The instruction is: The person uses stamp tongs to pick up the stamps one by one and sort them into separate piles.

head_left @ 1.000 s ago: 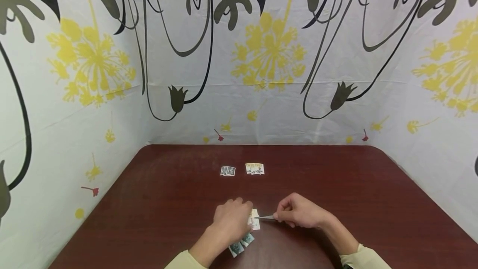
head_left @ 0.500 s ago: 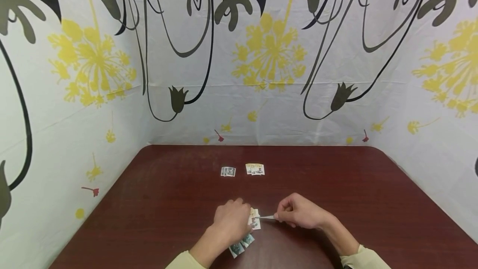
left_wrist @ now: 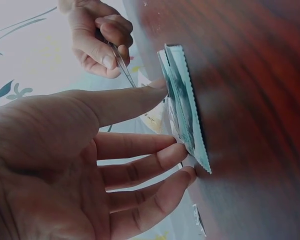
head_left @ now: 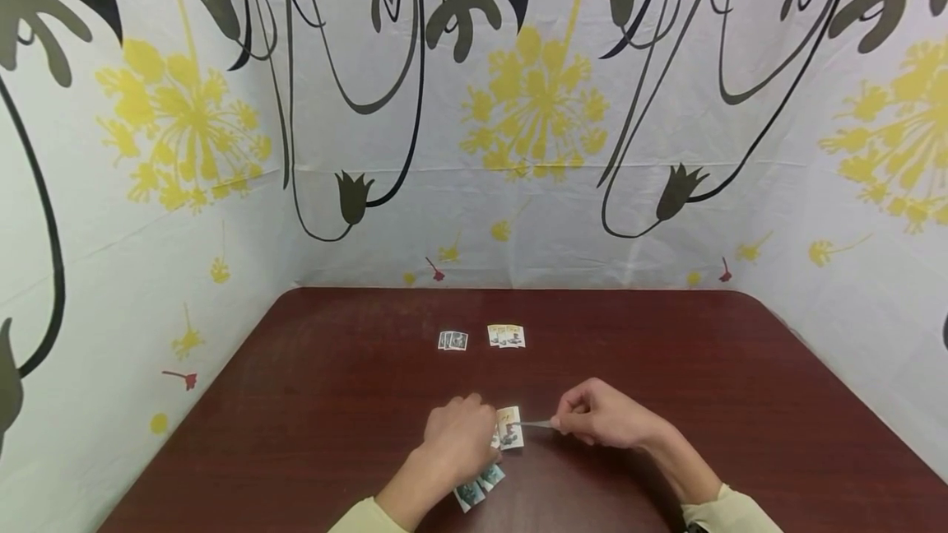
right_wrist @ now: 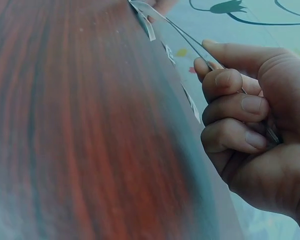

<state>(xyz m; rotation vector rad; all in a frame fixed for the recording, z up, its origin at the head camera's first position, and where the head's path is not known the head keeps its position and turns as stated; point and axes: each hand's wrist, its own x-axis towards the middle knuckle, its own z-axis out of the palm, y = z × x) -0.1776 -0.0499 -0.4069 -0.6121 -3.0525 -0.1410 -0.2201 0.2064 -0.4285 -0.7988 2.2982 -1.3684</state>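
Roughly between hands [head_left: 461, 436] [head_left: 609, 416]: yellow-white stamp [head_left: 509, 435], tweezers [head_left: 537, 424] touching.

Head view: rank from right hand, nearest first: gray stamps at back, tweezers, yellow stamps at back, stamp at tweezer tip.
1. Tweezers: in the right hand, pointing left.
2. Tip stamp: left of the hand, beside the left hand.
3. Yellow stamps: farther back, right-side group.
4. Gray stamps: also back, left of the yellow ones.

Left sleeve [head_left: 368, 517], right sleeve [head_left: 731, 512]: pale yellow. Small dark item [head_left: 696, 527] at right sleeve's edge, unclear. Right fingers [right_wrist: 230, 106]: short nails.
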